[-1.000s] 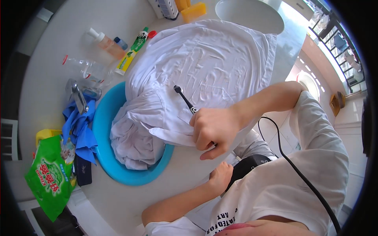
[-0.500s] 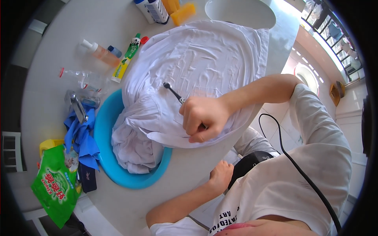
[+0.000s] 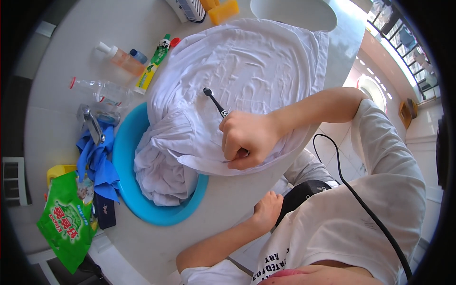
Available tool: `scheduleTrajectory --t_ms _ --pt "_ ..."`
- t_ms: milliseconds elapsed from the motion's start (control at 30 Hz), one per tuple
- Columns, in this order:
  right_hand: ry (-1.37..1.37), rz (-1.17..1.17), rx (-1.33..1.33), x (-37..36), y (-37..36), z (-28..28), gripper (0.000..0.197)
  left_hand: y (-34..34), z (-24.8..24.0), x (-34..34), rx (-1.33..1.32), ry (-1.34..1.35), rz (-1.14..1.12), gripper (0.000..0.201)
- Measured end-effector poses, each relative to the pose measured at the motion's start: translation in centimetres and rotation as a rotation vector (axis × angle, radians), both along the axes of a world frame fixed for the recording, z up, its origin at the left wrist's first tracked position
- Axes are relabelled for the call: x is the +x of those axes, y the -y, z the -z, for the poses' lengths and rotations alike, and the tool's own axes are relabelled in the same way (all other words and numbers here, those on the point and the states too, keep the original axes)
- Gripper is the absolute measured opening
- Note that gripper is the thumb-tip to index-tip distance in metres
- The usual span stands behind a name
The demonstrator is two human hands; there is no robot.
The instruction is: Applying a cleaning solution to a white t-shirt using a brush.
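A wet white shirt lies spread and wrinkled over the counter. Its near-left part is bunched inside a blue basin. My right hand is closed in a fist round a black toothbrush. The brush head points away to the left, over the shirt near the bunched folds; whether it touches the cloth I cannot tell. Close to the counter's near edge, beside a black pouch at my waist, is my left hand. Its fingers are curled under, and whatever they may hold is hidden.
Left of the shirt lie a toothpaste tube, a pump bottle and a clear plastic bottle. A metal faucet, blue cloth and green packet flank the basin. A white bowl stands far back.
The toothbrush and my right hand have shifted slightly right and away over the shirt. My left hand has stayed in place. The whole view has moved a little.
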State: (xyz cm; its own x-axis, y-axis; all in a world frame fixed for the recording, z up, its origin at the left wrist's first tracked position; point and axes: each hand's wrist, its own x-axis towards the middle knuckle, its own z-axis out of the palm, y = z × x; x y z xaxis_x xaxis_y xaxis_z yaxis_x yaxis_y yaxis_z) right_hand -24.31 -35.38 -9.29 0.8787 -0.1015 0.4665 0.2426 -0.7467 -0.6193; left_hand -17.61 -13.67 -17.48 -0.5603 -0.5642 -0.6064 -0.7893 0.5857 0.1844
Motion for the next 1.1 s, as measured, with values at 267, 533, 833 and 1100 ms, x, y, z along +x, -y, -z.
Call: scheduleTrajectory --t_ms 267,533,833,1100 --pt "0.064 -0.077 0.009 0.3 0.9 0.4 0.04 -0.1 0.0 0.1 -0.015 0.006 0.033 0.037" --pt "0.077 -0.187 0.045 0.3 0.4 -0.1 0.04 -0.2 -0.2 0.1 -0.001 0.013 0.023 0.038" --pt "0.051 -0.175 0.053 0.2 0.5 0.0 0.04 0.0 -0.5 -0.1 0.038 0.027 -0.015 0.038" --pt "0.015 -0.152 0.036 0.0 0.7 -0.4 0.041 0.1 -0.2 -0.1 0.011 0.037 0.001 0.038"
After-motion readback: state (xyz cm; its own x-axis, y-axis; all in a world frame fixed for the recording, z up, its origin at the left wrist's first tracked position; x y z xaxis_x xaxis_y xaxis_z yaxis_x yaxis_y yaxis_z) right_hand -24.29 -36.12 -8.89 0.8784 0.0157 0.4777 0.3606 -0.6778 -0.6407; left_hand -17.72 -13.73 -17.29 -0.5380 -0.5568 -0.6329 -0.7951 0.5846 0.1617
